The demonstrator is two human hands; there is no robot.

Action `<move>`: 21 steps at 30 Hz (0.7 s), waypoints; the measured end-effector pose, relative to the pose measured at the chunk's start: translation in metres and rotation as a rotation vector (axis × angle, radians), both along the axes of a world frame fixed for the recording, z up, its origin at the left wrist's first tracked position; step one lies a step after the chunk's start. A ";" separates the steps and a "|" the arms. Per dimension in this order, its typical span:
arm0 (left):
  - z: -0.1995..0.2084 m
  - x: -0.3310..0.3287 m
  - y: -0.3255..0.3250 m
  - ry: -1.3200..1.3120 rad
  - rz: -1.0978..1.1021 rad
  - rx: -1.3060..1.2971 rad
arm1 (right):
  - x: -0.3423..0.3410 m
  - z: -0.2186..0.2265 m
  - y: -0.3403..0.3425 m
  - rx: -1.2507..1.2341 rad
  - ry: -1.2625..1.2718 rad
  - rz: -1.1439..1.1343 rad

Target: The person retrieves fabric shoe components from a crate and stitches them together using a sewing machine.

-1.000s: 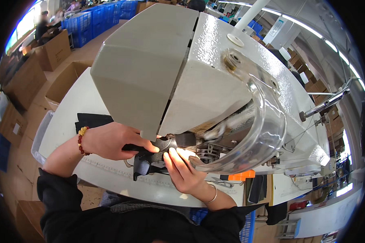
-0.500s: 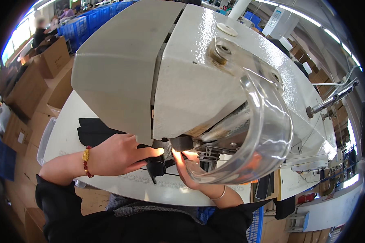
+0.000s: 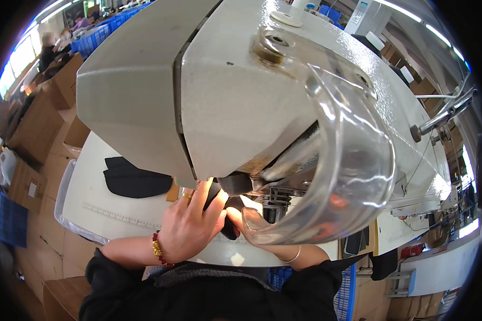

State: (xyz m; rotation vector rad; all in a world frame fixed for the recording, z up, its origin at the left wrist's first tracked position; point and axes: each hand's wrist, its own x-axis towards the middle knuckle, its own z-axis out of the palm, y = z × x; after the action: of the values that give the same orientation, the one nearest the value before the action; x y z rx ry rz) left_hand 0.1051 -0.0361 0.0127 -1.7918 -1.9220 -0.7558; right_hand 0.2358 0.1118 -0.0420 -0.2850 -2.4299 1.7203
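A small black fabric piece (image 3: 229,229) lies under the head of a pale grey sewing machine (image 3: 241,96), close to its presser area. My left hand (image 3: 187,227), with a beaded bracelet and a ring, pinches the piece from the left, its fingertips partly tucked beneath the machine head. From the right my right hand (image 3: 238,218) grips the same fabric between thumb and fingers. A curved clear plastic guard (image 3: 353,176) covers part of that hand. Left of the machine, more black fabric pieces (image 3: 136,179) rest on the white table (image 3: 118,216).
A printed ruler scale (image 3: 123,215) runs along the table's front. A metal thread stand arm (image 3: 444,120) juts out on the right. Cardboard boxes (image 3: 35,125) and blue crates (image 3: 96,40) stand at the left, with people seated far back. A dark phone-like slab (image 3: 353,242) lies at the right.
My left hand has shifted right and turned, its fingers now pointing up under the machine head. The fabric between my hands is bunched closer to my right hand. The view has tilted slightly.
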 end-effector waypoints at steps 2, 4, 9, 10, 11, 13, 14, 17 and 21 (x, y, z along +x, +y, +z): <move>-0.002 0.004 0.003 0.003 0.075 0.017 | 0.000 -0.009 0.001 0.286 0.106 -0.014; -0.006 0.011 0.006 0.010 0.114 0.025 | 0.005 -0.018 0.004 0.220 -0.048 -0.029; -0.005 0.013 0.003 -0.026 0.103 0.043 | 0.001 -0.004 0.002 0.370 0.130 0.021; -0.002 0.010 0.000 -0.101 0.048 0.037 | -0.003 0.004 0.002 0.362 0.125 0.031; 0.001 0.005 -0.002 -0.175 -0.014 0.036 | -0.004 0.010 0.001 0.330 0.069 -0.017; -0.003 -0.018 -0.013 -0.177 -0.119 -0.021 | 0.002 -0.009 0.005 -0.224 -0.118 -0.144; -0.004 -0.034 -0.015 -0.174 -0.221 -0.074 | 0.003 -0.008 0.001 -0.226 -0.118 -0.147; 0.011 -0.065 -0.014 -0.143 -0.339 -0.195 | 0.001 0.020 -0.016 -0.273 -0.129 -0.205; 0.001 -0.064 -0.012 -0.003 -0.509 0.014 | 0.003 0.019 -0.021 -0.291 -0.212 -0.182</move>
State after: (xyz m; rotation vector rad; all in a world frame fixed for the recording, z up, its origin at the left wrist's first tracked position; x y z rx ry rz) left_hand 0.0409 -0.0480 0.0133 -2.3013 -1.4601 -0.9251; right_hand 0.2392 0.0906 -0.0230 -0.7346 -2.1934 2.0460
